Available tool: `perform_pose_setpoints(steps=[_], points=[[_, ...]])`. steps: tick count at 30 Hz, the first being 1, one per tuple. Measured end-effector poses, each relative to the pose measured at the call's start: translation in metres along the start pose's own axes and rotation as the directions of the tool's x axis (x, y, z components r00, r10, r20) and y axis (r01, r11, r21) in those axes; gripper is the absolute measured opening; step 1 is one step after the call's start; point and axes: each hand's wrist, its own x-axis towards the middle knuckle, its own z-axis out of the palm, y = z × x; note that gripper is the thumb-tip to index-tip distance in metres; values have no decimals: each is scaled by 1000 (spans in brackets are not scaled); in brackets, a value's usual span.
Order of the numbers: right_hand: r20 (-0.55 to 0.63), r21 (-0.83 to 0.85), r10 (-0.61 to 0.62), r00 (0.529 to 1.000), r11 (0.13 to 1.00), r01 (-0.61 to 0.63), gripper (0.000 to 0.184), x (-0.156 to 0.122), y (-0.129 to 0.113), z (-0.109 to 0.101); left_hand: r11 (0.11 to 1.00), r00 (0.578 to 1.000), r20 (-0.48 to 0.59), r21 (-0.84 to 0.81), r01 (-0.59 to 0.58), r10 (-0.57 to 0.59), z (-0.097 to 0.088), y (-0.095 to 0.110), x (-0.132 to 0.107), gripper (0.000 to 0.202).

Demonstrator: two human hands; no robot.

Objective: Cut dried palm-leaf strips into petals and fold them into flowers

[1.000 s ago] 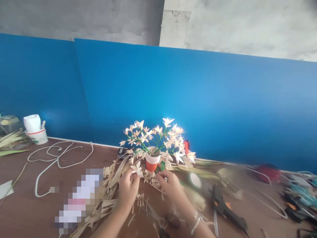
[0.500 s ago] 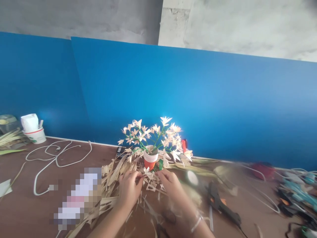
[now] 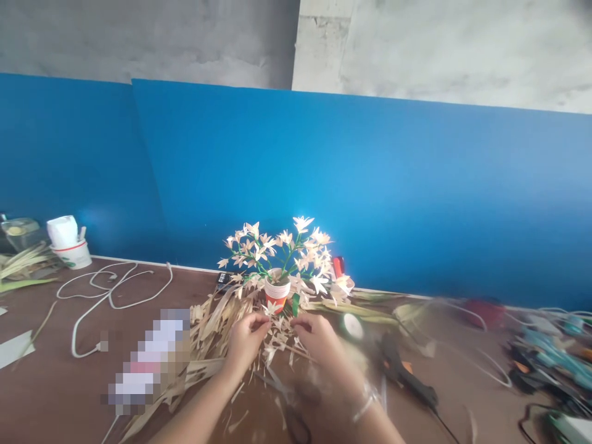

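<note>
My left hand (image 3: 246, 339) is closed in a pinch on a small cream flower (image 3: 272, 309) made of dry husk, its petals showing just above the fingertips. A short gap to the right, my right hand (image 3: 318, 338) has thumb and fingers pressed together; whatever sits between them is too small to make out. Behind both hands a stack of paper cups (image 3: 278, 291) holds a bunch of cream husk flowers (image 3: 303, 259) on green stems. More loose flowers (image 3: 277, 339) lie on the table between the hands.
Dry husk strips (image 3: 217, 327) spread on the left. A glue gun (image 3: 407, 376) lies right of my right arm, near a white roll (image 3: 353, 327). Blurred scissors (image 3: 296, 419) lie between my forearms. A white cable (image 3: 87, 308) coils at left; a blue panel (image 3: 370, 185) stands behind.
My hands have moved slightly apart, and the flower at my left fingertips shows more clearly. The whole view has shifted a little. The cups and their flowers stand as before.
</note>
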Motion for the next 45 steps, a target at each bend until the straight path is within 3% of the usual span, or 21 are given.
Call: perform_pose_setpoints(steps=[4, 8, 11, 14, 16, 20, 25, 29, 33, 36, 39, 42, 45], points=[[66, 79, 19, 998, 997, -24, 29, 1, 2, 14, 961, 977, 139, -202, 190, -164, 5, 9, -4, 23], [102, 94, 12, 995, 995, -22, 28, 1, 0, 25, 932, 965, 201, -287, 222, -167, 9, 11, -10, 30], [64, 36, 11, 998, 999, -14, 28, 2, -1, 18, 973, 982, 158, -184, 137, -108, 5, 9, -9, 34], [-47, -86, 33, 998, 996, -37, 30, 3, 2, 0, 999, 1000, 18, 41, -27, 26, -5, 1, -4, 28], [-106, -185, 68, 992, 979, -87, 26, 4, 6, -15, 973, 992, -23, 198, -116, 123, -13, -7, 0, 21], [-141, -362, 115, 983, 919, -159, 18, 2, 9, -34, 881, 957, -5, 391, -266, 291, -18, -22, 2, 20], [-67, -472, 97, 993, 874, -117, 29, -3, 0, -37, 836, 953, 13, 475, -273, 303, -14, -23, -4, 19], [47, -477, 78, 996, 878, -46, 23, -13, -12, -33, 850, 956, 13, 455, -267, 293, -18, -13, -2, 18], [190, -464, 81, 978, 886, 17, 13, -30, -13, -21, 823, 964, -27, 528, -211, 265, -39, 10, 7, 12], [273, -433, 84, 958, 900, 44, 11, -44, -3, -3, 784, 985, 83, 596, -170, 150, -64, 26, 11, 19], [301, -359, 23, 953, 929, 91, 11, -52, 5, 15, 735, 986, 166, 666, -127, 19, -85, 30, 9, 18], [328, -393, 12, 945, 911, 125, 13, -55, 3, 24, 796, 977, 215, 591, -129, -2, -90, 25, 7, 16], [366, -508, 31, 930, 844, 172, 22, -54, -11, 24, 917, 969, 239, 371, -146, 58, -76, 23, 8, 18]])
